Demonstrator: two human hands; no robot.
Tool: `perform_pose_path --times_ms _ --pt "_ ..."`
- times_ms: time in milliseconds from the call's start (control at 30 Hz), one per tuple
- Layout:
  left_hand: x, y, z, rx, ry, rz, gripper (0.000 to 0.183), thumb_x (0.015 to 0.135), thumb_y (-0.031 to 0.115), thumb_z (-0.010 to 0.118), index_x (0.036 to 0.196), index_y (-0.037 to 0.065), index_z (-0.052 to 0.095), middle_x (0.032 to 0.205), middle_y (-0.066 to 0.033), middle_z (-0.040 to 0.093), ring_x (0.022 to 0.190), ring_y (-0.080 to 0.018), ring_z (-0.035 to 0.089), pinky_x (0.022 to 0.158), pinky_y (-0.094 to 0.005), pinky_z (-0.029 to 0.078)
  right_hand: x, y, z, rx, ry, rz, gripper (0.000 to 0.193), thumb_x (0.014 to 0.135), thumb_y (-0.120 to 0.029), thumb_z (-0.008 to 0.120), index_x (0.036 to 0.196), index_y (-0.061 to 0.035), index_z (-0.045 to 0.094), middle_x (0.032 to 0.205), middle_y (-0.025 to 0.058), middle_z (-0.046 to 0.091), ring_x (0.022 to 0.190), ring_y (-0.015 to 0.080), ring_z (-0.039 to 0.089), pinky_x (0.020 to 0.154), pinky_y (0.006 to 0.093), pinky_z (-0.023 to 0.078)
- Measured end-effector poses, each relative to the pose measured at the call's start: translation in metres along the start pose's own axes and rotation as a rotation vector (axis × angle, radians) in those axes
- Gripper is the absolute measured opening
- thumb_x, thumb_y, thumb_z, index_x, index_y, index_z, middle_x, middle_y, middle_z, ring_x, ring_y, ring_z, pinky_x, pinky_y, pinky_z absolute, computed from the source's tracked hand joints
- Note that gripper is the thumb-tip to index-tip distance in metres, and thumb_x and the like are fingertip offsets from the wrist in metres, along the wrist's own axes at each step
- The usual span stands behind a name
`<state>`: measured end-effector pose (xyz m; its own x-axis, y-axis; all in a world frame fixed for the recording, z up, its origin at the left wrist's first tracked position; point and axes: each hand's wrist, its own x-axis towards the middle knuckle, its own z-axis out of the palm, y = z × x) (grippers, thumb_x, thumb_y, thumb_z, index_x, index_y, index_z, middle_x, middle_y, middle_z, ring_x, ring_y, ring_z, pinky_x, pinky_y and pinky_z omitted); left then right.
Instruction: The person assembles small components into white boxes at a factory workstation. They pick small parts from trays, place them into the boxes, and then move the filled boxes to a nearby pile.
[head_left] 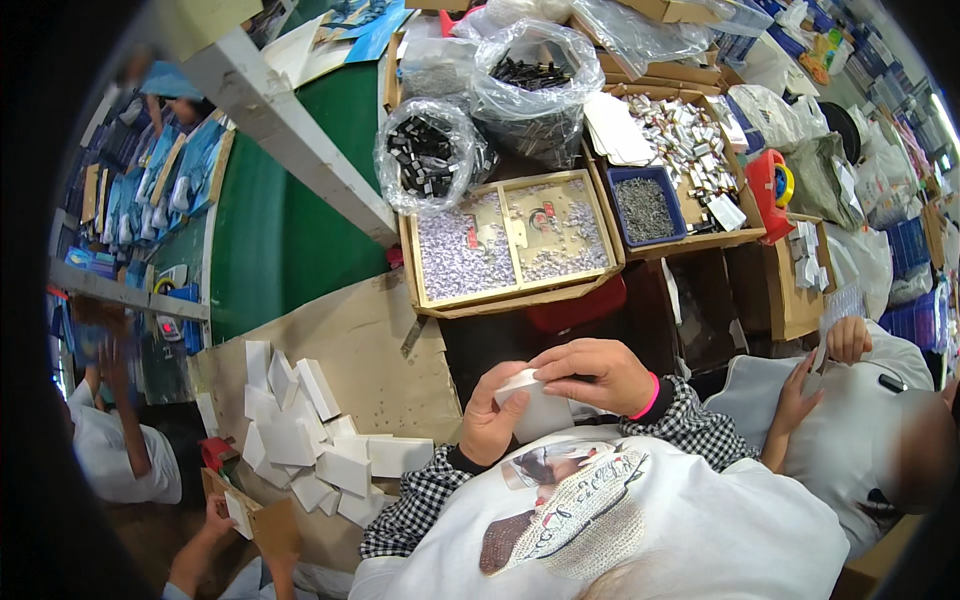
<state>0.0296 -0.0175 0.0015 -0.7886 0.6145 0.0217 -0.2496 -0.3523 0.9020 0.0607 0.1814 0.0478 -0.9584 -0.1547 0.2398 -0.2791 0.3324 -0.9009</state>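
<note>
Largest item: green worktop point(270, 260) at far left, running away from the wearer. Next, brown cardboard sheet point(395, 355), near left. Loose pile of white boxes point(300, 430) lies on this sheet, left of the hands, pieces overlapping at mixed angles. Two-part wooden tray point(520, 286), far of the hands; small pale parts in both compartments, denser in the left. Open carton point(700, 242) to its right, carrying many small white-and-brown pieces. Beyond the tray, a larger clear bag point(580, 100) and, left of it, a smaller clear bag point(464, 150), both with black parts. Right hand point(600, 372): fingers bent over the box's far upper edge. Left hand point(490, 415): grip closed around its left side, thumb nearest the wearer. Blue bin point(655, 237), inside the carton, contains small grey parts. White box point(543, 412): held between both hands, near centre, before the wearer's chest.
</note>
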Motion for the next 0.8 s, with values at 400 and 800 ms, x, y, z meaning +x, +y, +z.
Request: perform_pose_path --times_ms 400,800 --pt "0.016 -0.013 0.005 0.391 0.171 0.045 0.016 0.083 -0.004 0.056 0.097 0.003 0.055 0.097 -0.0095 0.059 0.083 -0.012 0.052 0.077 -0.026 0.043 -0.021 0.054 -0.047 0.504 0.455 0.337 0.019 0.085 -0.016 0.061 0.091 0.001 0.066 0.092 0.0081 0.066 0.082 0.0128 0.062 0.07 0.0258 0.05" --pt "0.039 -0.022 0.007 0.333 0.221 -0.121 0.013 0.087 0.006 0.058 0.099 0.004 0.054 0.091 -0.0098 0.06 0.081 -0.0129 0.056 0.074 -0.0278 0.047 -0.096 0.204 -0.062 0.563 1.363 0.706 0.023 0.087 -0.025 0.058 0.084 -0.0027 0.062 0.058 0.0002 0.053 0.047 0.0061 0.044 0.044 0.0197 0.034"
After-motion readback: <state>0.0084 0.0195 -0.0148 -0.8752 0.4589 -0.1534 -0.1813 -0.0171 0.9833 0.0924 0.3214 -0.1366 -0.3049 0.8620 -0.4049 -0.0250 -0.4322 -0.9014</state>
